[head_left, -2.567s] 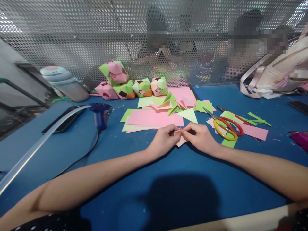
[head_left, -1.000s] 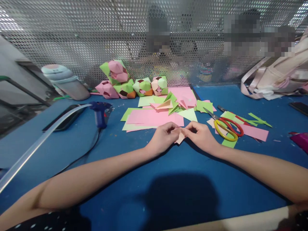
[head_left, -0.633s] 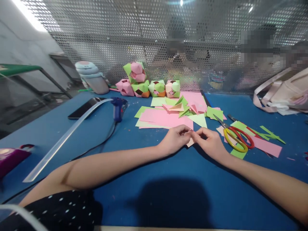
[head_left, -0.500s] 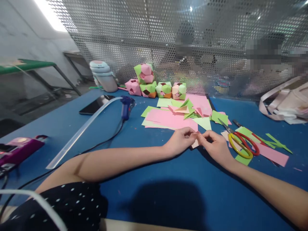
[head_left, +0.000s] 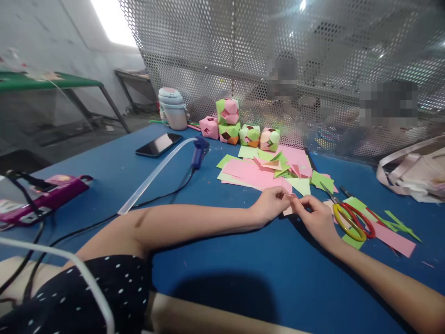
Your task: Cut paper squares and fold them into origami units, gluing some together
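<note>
Between my two hands is a small piece of pale pink paper (head_left: 288, 211), mostly covered by my fingers. My left hand (head_left: 271, 204) pinches its left side, and my right hand (head_left: 317, 218) pinches the right side, fingertips nearly meeting. Just behind them lie pink and green paper sheets (head_left: 239, 172) with folded pieces on top. Scissors (head_left: 349, 222) with red and yellow handles rest on paper scraps, right of my right hand. Several folded paper cubes (head_left: 249, 135) in pink, green and orange stand at the back, one stacked on top.
A blue glue gun (head_left: 199, 153) with a long clear glue stick lies left, its cord running under my left arm. Beyond are a phone (head_left: 159, 144), a lidded cup (head_left: 174, 111) and a purple power strip (head_left: 62, 197). A perforated metal screen (head_left: 208, 55) closes the back; a pale bag (head_left: 417, 171) sits right.
The view has swung a little to the left, so things appear shifted right. Both hands keep their pinch on the pink paper, with only slight finger movement.
</note>
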### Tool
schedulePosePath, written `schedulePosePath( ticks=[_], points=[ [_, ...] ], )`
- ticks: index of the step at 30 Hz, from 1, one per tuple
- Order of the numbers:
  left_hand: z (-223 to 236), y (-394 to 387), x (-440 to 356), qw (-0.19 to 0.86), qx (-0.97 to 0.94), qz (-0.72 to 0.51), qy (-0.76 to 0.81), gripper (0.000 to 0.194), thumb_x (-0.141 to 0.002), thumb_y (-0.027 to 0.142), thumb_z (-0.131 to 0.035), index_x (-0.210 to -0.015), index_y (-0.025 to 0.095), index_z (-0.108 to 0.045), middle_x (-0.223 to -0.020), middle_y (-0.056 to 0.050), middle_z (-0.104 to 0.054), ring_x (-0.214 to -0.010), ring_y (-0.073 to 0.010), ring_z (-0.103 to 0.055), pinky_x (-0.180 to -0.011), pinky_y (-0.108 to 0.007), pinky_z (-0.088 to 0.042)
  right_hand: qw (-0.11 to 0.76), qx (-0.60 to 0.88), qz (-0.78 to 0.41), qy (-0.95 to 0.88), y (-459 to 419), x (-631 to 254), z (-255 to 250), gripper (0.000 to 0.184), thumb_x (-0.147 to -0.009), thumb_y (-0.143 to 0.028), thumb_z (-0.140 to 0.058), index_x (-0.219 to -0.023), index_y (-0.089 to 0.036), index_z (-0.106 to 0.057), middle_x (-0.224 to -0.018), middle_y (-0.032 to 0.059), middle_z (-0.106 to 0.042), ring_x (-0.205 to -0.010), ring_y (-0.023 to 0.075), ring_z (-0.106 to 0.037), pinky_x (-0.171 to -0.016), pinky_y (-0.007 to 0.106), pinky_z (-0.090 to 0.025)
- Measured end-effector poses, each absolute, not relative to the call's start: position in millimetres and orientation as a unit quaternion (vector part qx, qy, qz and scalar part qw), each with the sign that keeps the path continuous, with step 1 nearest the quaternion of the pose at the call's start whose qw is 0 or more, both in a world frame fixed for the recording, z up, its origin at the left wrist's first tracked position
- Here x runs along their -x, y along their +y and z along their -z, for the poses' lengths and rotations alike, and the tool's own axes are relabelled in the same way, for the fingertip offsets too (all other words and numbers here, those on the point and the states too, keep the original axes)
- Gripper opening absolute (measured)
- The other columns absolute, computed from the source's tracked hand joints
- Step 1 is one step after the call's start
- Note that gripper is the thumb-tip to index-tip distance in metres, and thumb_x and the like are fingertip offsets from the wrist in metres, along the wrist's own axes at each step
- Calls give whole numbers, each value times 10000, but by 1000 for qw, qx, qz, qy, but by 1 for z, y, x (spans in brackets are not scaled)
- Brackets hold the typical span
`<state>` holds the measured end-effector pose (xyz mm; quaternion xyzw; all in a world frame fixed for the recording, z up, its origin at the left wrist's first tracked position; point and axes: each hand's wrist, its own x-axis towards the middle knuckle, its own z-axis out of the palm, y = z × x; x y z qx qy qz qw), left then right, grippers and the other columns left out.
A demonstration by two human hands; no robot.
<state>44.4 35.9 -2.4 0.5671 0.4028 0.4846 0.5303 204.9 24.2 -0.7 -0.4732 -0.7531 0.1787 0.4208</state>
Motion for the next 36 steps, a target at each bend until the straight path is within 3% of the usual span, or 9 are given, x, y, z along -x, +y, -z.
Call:
schedulePosePath(
  ticks=[5, 9, 13, 16, 21, 26, 30, 36],
  points=[
    [-3, 30, -38, 547, -538, -479, 426, 96, -766, 169, -600, -738, 150, -511, -588, 30, -547, -479, -84, -528, -441, -190, -409, 418, 467, -277, -729, 27, -209, 2, 298, -920, -454, -489, -840, -204, -629, -663, -15, -597, -705, 159, -589, -670, 266, -435],
    [-13, 6, -25, 572, -534, -456, 424, 80, -748, 78, -521, -754, 155, -501, -600, -2, -605, -497, -129, -616, -443, -215, -463, 452, 474, -256, -711, 33, -208, 0, 327, -932, -461, -443, -912, -200, -640, -685, -1, -611, -768, 180, -612, -730, 290, -448],
    [-25, -34, -9, 567, -543, -436, 440, 114, -650, 35, -541, -674, 145, -528, -542, 11, -576, -480, -121, -605, -418, -182, -435, 450, 435, -246, -740, 48, -175, -14, 293, -908, -436, -477, -949, -189, -629, -788, 22, -635, -753, 175, -596, -715, 297, -457],
    [-31, -60, 0, 575, -546, -408, 452, 105, -624, 60, -540, -661, 156, -523, -538, 8, -585, -486, -128, -607, -410, -178, -419, 434, 386, -260, -771, 64, -120, -28, 284, -890, -393, -489, -1048, -183, -595, -994, 53, -645, -815, 166, -601, -752, 301, -474],
    [-35, -88, 16, 662, -494, -386, 412, 111, -634, 134, -576, -713, 177, -511, -603, -18, -646, -525, -165, -649, -430, -220, -462, 369, 363, -287, -806, 94, 2, -29, 298, -810, -316, -593, -1066, -164, -578, -1051, 71, -651, -851, 161, -611, -789, 288, -477],
    [-41, -106, 47, 671, -453, -411, 419, 124, -624, 141, -580, -728, 178, -522, -686, -42, -693, -584, -197, -686, -448, -245, -490, 331, 441, -297, -780, 118, 95, -17, 457, -771, -481, -673, -1023, -107, -601, -1046, 152, -652, -964, 262, -609, -832, 372, -470],
    [-42, -113, 75, 658, -427, -437, 441, 108, -653, 146, -568, -723, 179, -491, -708, -59, -716, -627, -223, -709, -473, -260, -510, 318, 503, -300, -745, 132, 127, -16, 391, -865, -423, -616, -1121, -129, -587, -1134, 116, -615, -1009, 243, -604, -853, 418, -498],
    [-34, -114, 114, 606, -398, -491, 483, 93, -718, 188, -573, -708, 175, -481, -729, -53, -721, -597, -164, -680, -468, -224, -495, 334, 506, -306, -734, 140, 125, -13, 342, -918, -339, -565, -1211, -163, -545, -1207, 88, -575, -1017, 211, -601, -850, 421, -523]
  ],
)
